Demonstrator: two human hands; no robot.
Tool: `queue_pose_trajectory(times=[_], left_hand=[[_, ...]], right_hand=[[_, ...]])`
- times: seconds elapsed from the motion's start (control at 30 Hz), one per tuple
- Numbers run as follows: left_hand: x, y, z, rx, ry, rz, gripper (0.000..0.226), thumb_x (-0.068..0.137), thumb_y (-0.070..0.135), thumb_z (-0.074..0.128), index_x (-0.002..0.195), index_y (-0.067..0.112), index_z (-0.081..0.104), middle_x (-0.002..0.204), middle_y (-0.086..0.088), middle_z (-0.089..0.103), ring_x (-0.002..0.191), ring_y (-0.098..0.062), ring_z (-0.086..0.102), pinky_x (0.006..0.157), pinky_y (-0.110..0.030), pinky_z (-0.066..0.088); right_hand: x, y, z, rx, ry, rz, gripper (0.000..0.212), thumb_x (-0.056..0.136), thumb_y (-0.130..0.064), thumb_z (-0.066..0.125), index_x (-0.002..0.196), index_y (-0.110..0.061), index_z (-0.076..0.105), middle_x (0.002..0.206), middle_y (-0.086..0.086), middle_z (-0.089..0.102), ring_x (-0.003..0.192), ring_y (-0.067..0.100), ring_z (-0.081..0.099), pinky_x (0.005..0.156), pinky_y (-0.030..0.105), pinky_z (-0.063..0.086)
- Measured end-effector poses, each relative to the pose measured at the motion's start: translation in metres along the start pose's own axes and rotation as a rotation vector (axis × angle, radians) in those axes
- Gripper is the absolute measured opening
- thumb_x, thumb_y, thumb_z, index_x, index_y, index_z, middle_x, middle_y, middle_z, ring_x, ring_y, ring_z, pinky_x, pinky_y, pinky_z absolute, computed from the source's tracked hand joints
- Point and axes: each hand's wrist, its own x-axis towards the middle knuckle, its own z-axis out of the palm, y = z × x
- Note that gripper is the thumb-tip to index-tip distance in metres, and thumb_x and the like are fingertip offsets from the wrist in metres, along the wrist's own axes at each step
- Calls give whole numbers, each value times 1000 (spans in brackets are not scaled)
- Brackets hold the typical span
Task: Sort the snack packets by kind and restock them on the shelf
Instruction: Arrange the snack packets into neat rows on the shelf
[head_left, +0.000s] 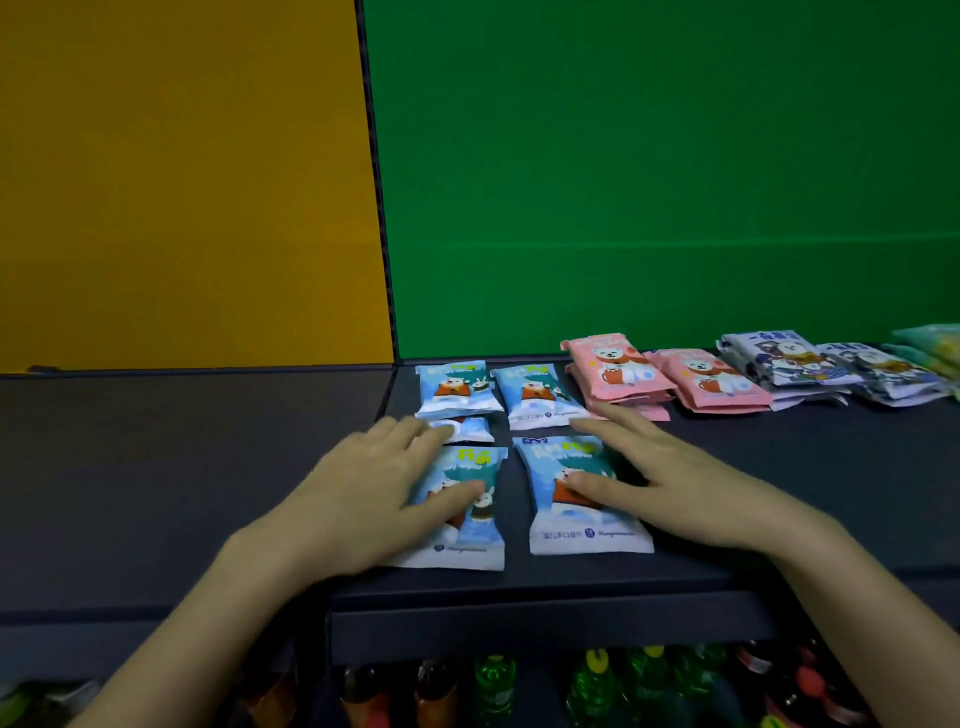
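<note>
Two light-blue packets are laid side by side at the near edge of the table (208, 467), with a narrow gap left between them. The near-left packet (480, 525) is covered in part by the left hand (374, 493), which is laid flat on it with fingers extended and the thumb set on the printed face. The near-right packet (587, 525) is pressed in the same manner by the right hand (670, 483), with fingers spread and straight; nothing is gripped by either hand.

Just behind these, a far-left blue packet (457, 389) and a far-right blue packet (537, 397) are placed in a second row. The fingertips of both hands reach toward that row; contact cannot be told.

To the right, two stacks of pink packets (610, 371) are set along the back edge, followed by stacks of dark-blue-and-white packets (779, 358). Bottles (493, 680) are stored below the table. A green wall (649, 182) and a yellow wall (182, 182) are seen behind.
</note>
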Motion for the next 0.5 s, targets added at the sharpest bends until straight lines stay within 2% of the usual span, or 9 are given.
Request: queue_pose_trajectory(times=[0.03, 0.1, 0.17, 0.23, 0.3, 0.37, 0.43, 0.5], left_hand=[[-5, -4, -1, -142, -96, 48, 81, 74, 79, 9, 146, 42, 13, 152, 23, 15, 137, 6, 13, 109, -18, 19], [-10, -8, 5, -282, -220, 89, 76, 76, 76, 24, 143, 51, 0, 150, 35, -13, 136, 16, -14, 115, -18, 3], [-10, -9, 15, -231, -215, 126, 75, 77, 75, 24, 142, 52, -6, 146, 36, -22, 133, 15, -24, 115, -19, -3], [-5, -9, 17, -177, -205, 134, 73, 80, 73, 21, 142, 50, -8, 146, 33, -24, 135, 10, -25, 112, -17, -7], [2, -11, 14, -137, -199, 131, 76, 76, 75, 13, 145, 45, 1, 150, 27, -15, 139, 6, -17, 111, -16, -7], [13, -16, 8, -190, -95, 124, 88, 71, 81, 8, 144, 36, 26, 154, 17, 16, 142, 0, 10, 110, -15, 8], [29, -24, 5, -227, 57, 92, 78, 80, 75, 24, 136, 25, 44, 142, 9, 41, 131, -7, 34, 104, -19, 27], [48, -35, 3, -207, 144, 27, 60, 86, 56, 50, 134, 20, 43, 133, 4, 44, 124, -13, 42, 101, -28, 37]], right_hand=[[-2, 2, 0, 48, -38, -44, 70, 79, -69, 36, 143, -47, 17, 154, -27, -1, 141, -5, 6, 117, 26, 14], [-5, 8, 7, 72, -101, -84, 73, 77, -71, 32, 143, -49, 11, 152, -32, -6, 138, -13, -7, 119, 27, 7], [-5, 11, 11, 82, -112, -86, 71, 79, -70, 30, 143, -50, 8, 151, -33, -8, 137, -15, -12, 119, 24, 3], [-3, 10, 8, 36, -133, -80, 69, 83, -66, 31, 145, -46, 7, 153, -28, -9, 138, -10, -13, 115, 19, -1], [3, 4, -2, -71, -160, -79, 65, 88, -58, 34, 147, -38, 15, 155, -21, 2, 143, -2, -6, 111, 15, -1], [17, -5, -14, -114, -122, -109, 57, 92, -50, 38, 144, -26, 33, 152, -9, 28, 142, 8, 19, 108, 14, 11], [40, -15, -23, -73, -34, -153, 48, 93, -43, 44, 135, -19, 46, 141, -4, 45, 129, 10, 40, 103, 19, 27], [69, -23, -27, -36, 31, -188, 40, 95, -34, 47, 132, -17, 50, 136, -2, 51, 119, 9, 46, 98, 20, 34]])
